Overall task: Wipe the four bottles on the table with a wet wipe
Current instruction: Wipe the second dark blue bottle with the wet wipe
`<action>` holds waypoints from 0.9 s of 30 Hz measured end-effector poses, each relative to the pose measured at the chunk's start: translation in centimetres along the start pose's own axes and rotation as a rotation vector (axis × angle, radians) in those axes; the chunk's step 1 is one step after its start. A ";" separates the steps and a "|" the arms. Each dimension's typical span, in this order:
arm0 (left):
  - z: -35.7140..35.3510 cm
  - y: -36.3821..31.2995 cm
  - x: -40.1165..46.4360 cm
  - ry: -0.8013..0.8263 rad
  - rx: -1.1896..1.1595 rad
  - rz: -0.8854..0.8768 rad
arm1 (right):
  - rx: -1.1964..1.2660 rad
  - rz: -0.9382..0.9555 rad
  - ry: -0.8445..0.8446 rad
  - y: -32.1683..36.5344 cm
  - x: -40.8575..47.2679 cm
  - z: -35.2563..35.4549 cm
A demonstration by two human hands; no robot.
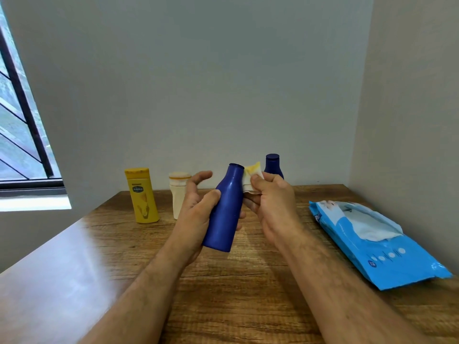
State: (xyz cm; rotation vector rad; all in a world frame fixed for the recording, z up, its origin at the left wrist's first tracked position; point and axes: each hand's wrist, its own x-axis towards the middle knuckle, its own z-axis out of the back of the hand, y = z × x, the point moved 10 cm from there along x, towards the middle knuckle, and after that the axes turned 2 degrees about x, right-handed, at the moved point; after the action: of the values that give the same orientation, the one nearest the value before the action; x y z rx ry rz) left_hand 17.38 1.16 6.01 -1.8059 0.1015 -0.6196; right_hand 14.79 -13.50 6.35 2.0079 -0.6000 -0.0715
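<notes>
Head view: blue bottle up, wipe at its neck

I've got my left hand (198, 214) wrapped round the blue bottle (224, 209), lifted off the wooden table (248, 281), index finger sticking out. My right hand (269, 202) pinches the wet wipe (252, 178) against its neck. Yellow bottle (143, 196), cream bottle (178, 194) and second blue bottle (273, 166) stand behind; wipe pack (380, 247) lies right.

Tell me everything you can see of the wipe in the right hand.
The wipe is white, crumpled and soft-looking, with a yellow stain on its upper part. The right hand pinches it, bunched, against the neck of the tilted blue bottle that the left hand holds above the table.
</notes>
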 end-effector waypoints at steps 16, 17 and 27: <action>1.7 -0.1 0.3 -0.135 0.105 -0.065 | -0.579 0.247 0.121 1.7 -0.9 -1.2; 2.1 0.0 0.3 -0.158 0.114 -0.058 | -0.587 0.257 0.157 1.9 -1.2 -1.6; 0.9 2.8 -0.3 -0.256 -0.356 0.185 | -0.736 0.346 0.276 1.8 -2.4 -3.7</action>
State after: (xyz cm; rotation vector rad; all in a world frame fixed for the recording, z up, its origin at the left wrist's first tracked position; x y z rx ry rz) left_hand 18.20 1.18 3.18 -2.1748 0.2138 -0.2442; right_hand 13.13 -10.10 9.25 1.1606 -0.6194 0.1708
